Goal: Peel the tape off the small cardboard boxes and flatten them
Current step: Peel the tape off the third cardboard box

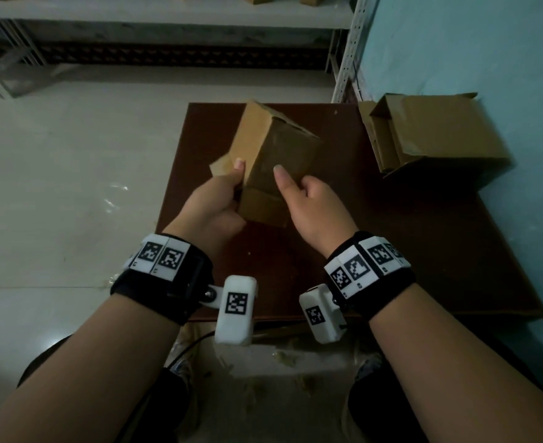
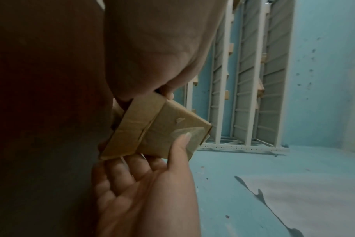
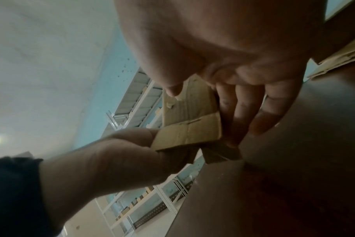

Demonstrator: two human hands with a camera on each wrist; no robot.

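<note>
I hold a small brown cardboard box [image 1: 273, 161] tilted in the air above a dark brown board [image 1: 407, 251]. My left hand [image 1: 222, 199] grips its near left end, thumb on top beside a loose flap [image 1: 220, 166]. My right hand [image 1: 308, 203] pinches the near right side, with the thumb lying on the upper face and the fingers underneath. In the left wrist view the right thumb [image 2: 180, 144] rests by a glossy patch of tape [image 2: 192, 132] on the box [image 2: 152, 128]. In the right wrist view my right fingers [image 3: 243, 112] run under the box [image 3: 191, 110].
A larger open cardboard box [image 1: 433, 135] lies on its side at the board's far right corner, against the blue wall. Pale floor spreads to the left. Metal shelving [image 1: 168, 14] holding more boxes stands at the back. Bits of peeled tape [image 1: 283, 356] litter the floor near my knees.
</note>
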